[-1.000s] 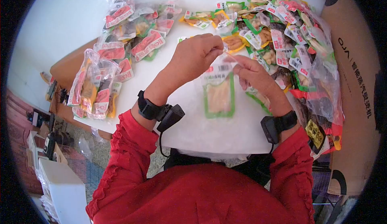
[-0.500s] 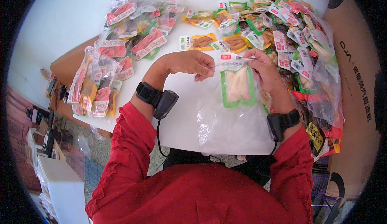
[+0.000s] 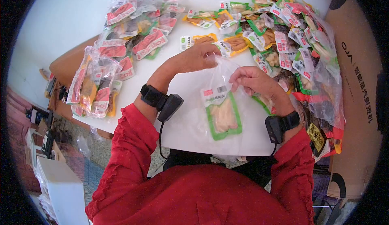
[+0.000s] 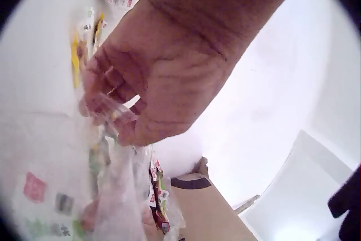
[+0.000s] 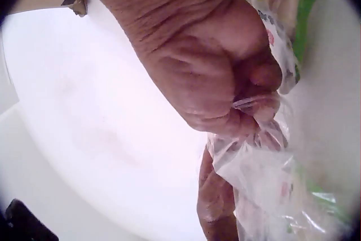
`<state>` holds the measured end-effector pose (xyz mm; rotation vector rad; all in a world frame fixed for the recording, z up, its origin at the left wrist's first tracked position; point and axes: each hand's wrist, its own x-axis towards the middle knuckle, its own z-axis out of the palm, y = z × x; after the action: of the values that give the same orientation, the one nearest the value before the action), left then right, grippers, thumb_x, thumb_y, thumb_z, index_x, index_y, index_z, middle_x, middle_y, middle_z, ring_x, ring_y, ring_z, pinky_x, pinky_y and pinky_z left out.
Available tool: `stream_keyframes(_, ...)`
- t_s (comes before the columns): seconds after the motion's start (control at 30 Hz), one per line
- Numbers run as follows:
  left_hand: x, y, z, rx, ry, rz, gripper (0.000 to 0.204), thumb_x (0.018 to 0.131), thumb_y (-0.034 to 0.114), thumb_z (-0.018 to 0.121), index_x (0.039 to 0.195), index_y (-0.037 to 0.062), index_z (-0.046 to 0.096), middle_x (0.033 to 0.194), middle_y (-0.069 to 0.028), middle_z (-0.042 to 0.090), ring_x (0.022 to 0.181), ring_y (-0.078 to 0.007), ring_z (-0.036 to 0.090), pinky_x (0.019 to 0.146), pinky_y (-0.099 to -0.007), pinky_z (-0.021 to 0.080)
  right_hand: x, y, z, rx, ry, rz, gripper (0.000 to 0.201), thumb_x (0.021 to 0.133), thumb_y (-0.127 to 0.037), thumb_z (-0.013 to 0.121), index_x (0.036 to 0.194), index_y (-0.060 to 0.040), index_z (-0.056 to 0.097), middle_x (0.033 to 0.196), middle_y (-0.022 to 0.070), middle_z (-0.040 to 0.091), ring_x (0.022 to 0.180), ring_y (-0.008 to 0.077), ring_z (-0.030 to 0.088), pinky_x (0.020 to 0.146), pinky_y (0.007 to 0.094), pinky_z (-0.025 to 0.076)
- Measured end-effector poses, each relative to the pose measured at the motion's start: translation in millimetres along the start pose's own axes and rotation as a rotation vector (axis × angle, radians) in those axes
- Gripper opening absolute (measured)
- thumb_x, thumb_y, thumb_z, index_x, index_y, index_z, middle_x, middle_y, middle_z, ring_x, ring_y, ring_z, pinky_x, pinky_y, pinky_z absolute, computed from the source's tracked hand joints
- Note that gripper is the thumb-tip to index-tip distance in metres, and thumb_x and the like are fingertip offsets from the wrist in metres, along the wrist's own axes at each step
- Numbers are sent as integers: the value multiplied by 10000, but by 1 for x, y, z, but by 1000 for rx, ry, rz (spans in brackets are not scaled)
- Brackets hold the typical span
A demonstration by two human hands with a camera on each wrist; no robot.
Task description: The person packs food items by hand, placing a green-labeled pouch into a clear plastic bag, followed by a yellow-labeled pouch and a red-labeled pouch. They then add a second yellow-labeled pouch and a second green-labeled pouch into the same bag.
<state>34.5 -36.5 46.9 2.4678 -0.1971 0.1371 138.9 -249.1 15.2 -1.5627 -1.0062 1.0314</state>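
Note:
A clear plastic bag (image 3: pixel 225 71) hangs between the two hands, with a green-edged food packet (image 3: pixel 224 117) inside it, low over the white table. The left hand (image 3: pixel 197 58) pinches the bag's gathered top; in the left wrist view the film runs between thumb and fingers of the left hand (image 4: pixel 163 77). Just right of the bag's neck, the right hand (image 3: pixel 256 81) has its fingers curled on the film. In the right wrist view, the right hand (image 5: pixel 208 72) grips crumpled film (image 5: pixel 254 165).
Red-and-white labelled packets in clear bags (image 3: pixel 150 43) are piled at the left of the table (image 3: pixel 178 133). Beyond the hands and along the right lies a large heap of green- and yellow-edged packets (image 3: pixel 283 42). A cardboard box (image 3: pixel 356 103) stands at the right edge.
The bag top has gone from stretched between both hands to gathered at the left hand. The packet hangs lower and further left, and the right hand has moved down.

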Motion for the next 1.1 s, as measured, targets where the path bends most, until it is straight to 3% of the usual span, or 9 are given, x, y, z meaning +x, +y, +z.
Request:
stream_keyframes(0.2,-15,47,9,353,219,198,430,747,186,592,1141,66,469,1196,-136,454,1084,-293,448,916,-372,368,0,2,6,18,-14,-82,197,813,-109,447,966,-53,558,742,18,612,515,37,461,428,183,379)
stream_keyframes(0.33,-22,71,19,436,315,233,389,765,216,574,1117,72,486,1155,-163,474,1071,-322,455,878,-383,399,3,6,20,-77,-65,-152,223,831,-112,428,1008,-54,552,740,27,608,531,45,476,430,184,379)
stream_keyframes(0.43,-20,61,25,480,-20,-143,254,817,234,520,1005,65,544,951,-121,584,884,-282,564,729,-389,458,0,-1,20,-105,-47,-154,210,854,-161,451,994,-50,561,725,25,599,545,59,491,444,195,392)
stream_keyframes(0.57,-8,39,34,457,-48,-72,215,821,221,520,946,51,557,842,-110,600,759,-277,577,672,-370,458,-4,-8,-7,-143,130,-160,221,831,-225,529,943,-40,571,719,20,596,558,77,507,475,228,423)
stream_keyframes(0.67,0,21,49,94,-76,14,164,832,177,511,912,37,546,752,-65,583,653,-200,550,609,-313,445,-7,0,-39,-439,388,-116,264,776,-256,591,940,-50,571,724,35,591,573,113,533,501,255,444)
stream_keyframes(0.77,5,8,65,-304,-95,-55,123,845,141,498,897,39,545,705,-5,542,626,-95,496,560,-239,409,-23,0,-49,-788,283,139,304,712,-269,632,935,-72,568,739,70,592,652,204,576,597,317,467)
stream_keyframes(0.87,8,-4,74,-608,-137,-68,128,858,137,489,928,48,549,710,22,520,664,-41,474,562,-191,388,-30,7,-40,-1099,281,-33,336,656,-254,661,927,-83,561,755,101,592,749,276,582,706,378,451)
stream_keyframes(1.0,7,1,78,-869,-40,-66,152,869,158,480,965,57,542,717,7,537,670,-44,505,558,-179,395,-32,4,-27,-1196,405,-19,406,610,-132,673,982,-52,530,769,74,583,767,250,564,747,352,425)
stream_keyframes(1.1,6,4,77,-987,23,-157,151,877,171,472,957,63,540,703,5,538,625,-47,514,524,-181,400,-28,-5,-29,-1070,261,165,351,637,-139,656,956,-49,543,779,82,590,739,245,566,698,337,432)
